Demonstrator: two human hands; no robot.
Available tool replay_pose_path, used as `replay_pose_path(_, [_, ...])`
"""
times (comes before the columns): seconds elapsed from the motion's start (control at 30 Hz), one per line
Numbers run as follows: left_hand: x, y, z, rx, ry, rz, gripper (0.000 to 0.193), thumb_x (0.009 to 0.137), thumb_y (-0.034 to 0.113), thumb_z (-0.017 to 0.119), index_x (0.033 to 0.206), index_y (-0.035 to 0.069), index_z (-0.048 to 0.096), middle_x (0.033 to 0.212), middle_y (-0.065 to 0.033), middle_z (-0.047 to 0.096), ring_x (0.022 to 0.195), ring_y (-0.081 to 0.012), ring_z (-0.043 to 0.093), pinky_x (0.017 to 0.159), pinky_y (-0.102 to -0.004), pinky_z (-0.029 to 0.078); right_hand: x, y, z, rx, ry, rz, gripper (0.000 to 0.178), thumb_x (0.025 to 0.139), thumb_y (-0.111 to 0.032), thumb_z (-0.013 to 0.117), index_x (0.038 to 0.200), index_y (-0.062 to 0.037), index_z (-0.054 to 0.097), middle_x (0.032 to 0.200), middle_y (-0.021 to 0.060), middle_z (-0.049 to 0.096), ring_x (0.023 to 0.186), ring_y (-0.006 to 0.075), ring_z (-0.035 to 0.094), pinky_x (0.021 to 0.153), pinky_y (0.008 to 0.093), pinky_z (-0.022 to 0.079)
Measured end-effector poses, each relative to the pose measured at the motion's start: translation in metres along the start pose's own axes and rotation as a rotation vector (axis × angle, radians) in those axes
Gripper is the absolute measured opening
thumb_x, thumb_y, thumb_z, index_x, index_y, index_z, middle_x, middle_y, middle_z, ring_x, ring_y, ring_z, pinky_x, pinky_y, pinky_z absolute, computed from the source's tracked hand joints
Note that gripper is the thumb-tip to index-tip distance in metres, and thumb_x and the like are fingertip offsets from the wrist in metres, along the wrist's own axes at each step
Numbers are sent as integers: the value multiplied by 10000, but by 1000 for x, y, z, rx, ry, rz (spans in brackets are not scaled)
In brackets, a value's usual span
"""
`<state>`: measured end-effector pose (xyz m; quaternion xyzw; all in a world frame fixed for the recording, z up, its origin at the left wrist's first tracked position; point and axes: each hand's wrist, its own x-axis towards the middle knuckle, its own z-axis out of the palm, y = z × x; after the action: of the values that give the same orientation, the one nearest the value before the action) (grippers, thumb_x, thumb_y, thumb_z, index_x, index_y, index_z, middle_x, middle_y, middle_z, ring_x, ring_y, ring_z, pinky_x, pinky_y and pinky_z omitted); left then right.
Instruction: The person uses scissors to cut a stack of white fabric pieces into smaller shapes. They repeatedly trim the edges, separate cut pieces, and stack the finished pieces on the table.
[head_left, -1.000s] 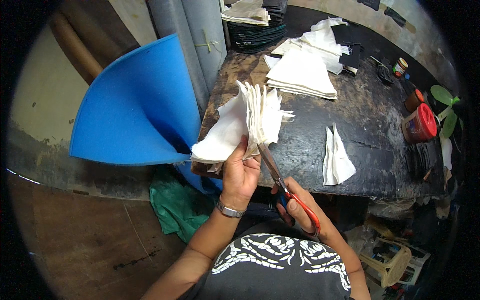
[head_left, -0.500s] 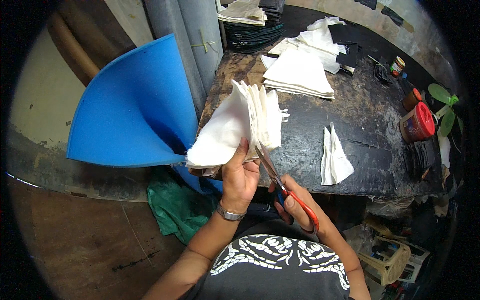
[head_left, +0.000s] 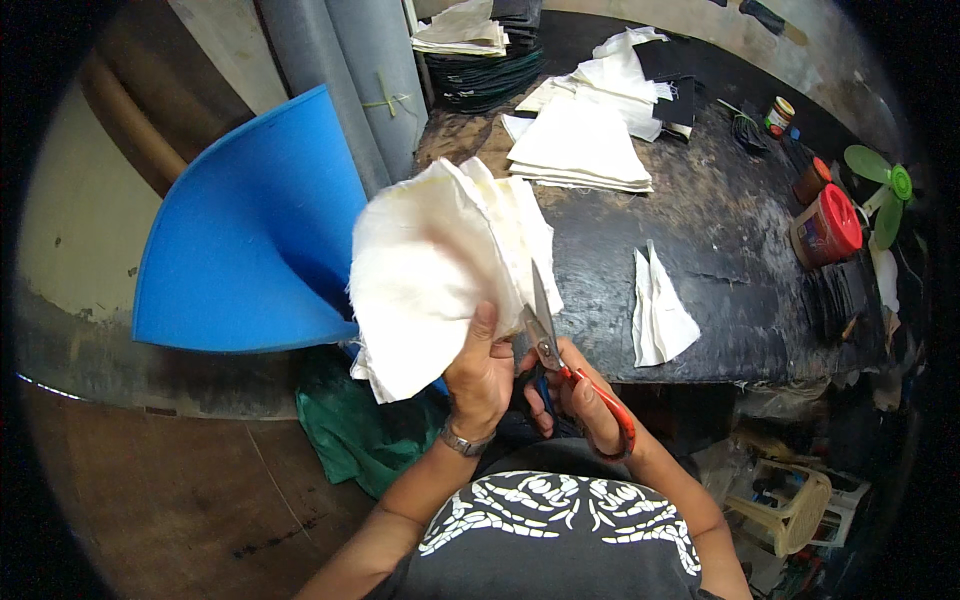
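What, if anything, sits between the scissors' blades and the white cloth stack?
Nothing visible: the scissors in the right hand have their blades against the edge of the white cloth stack, which the left hand holds up.

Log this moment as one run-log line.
left hand: holds white cloth stack | right hand: red-handled scissors, blades at stack's edge | dark worktable

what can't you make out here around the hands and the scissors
- Head view: the tips of the scissors lie against the white cloth stack, so whether they are cutting it cannot be told.
- Right hand: fingers partly hidden by the red handles.
- Left hand: its grip is covered by the cloth.
- Small jar on the table: too small to make out.
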<state>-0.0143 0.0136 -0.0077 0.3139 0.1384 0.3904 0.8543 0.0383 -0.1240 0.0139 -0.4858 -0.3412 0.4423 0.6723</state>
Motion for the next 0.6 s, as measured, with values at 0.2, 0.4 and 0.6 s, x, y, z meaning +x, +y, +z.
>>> replay_pose_path(0.2, [6, 4, 9, -84, 16, 70, 493, 929, 95, 632, 1365, 29, 412, 1293, -102, 542, 1180, -215, 545, 1005, -362, 463, -10, 1, 8, 1, 87, 37, 679, 928, -660, 392, 1150, -23, 468, 579, -11, 457, 402, 70, 407, 373, 212, 309])
replay_pose_path(0.4, [5, 1, 8, -83, 10, 72, 494, 925, 102, 637, 1362, 30, 418, 1306, -101, 538, 1179, -214, 545, 1025, -360, 448, -12, 1, 7, 216, -47, 70, 771, 909, -699, 368, 1255, -11, 400, 673, 34, 481, 516, 98, 437, 462, 229, 377])
replay_pose_path(0.6, [6, 0, 7, -73, 26, 70, 450, 928, 179, 648, 1312, 10, 484, 1259, -94, 590, 1148, -203, 573, 1016, -350, 445, -9, 4, 7, 214, -86, -1, 846, 892, -731, 363, 1319, 0, 357, 694, 39, 474, 578, 103, 444, 538, 237, 393])
